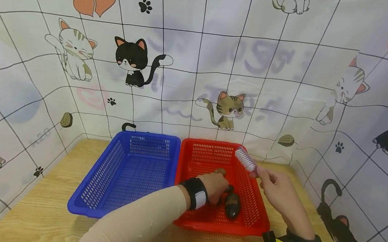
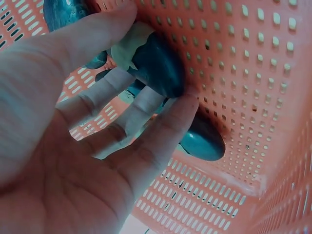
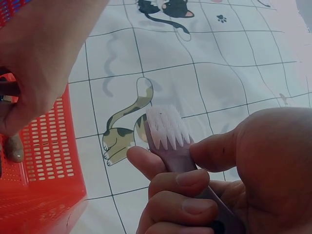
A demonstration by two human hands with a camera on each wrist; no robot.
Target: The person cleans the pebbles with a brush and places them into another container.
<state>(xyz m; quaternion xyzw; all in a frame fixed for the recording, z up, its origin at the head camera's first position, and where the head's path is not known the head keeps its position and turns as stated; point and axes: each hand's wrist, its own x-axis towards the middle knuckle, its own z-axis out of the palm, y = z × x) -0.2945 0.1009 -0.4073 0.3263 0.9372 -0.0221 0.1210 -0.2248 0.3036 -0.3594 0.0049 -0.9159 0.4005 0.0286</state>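
My left hand [image 1: 215,186] reaches down into the red basket [image 1: 184,222]. In the left wrist view its thumb and fingertips are around a glossy dark oval, shell-like piece [image 2: 160,67] with a pale tan patch. Another dark oval piece [image 2: 204,139] lies just beyond the fingertips. In the head view a dark brown piece with a tan band [image 1: 232,206] rests on the basket floor beside this hand. Over the basket's right rim, my right hand [image 1: 280,189] grips a small brush [image 3: 168,129] by its purple-grey handle, white bristles exposed.
A blue basket [image 1: 120,212] stands directly left of the red one, on a wood-grain table [image 1: 42,204]. Behind and on both sides hangs a white grid-patterned cloth [image 1: 183,53] with printed cats. A smaller brownish piece [image 1: 220,171] lies behind my left hand.
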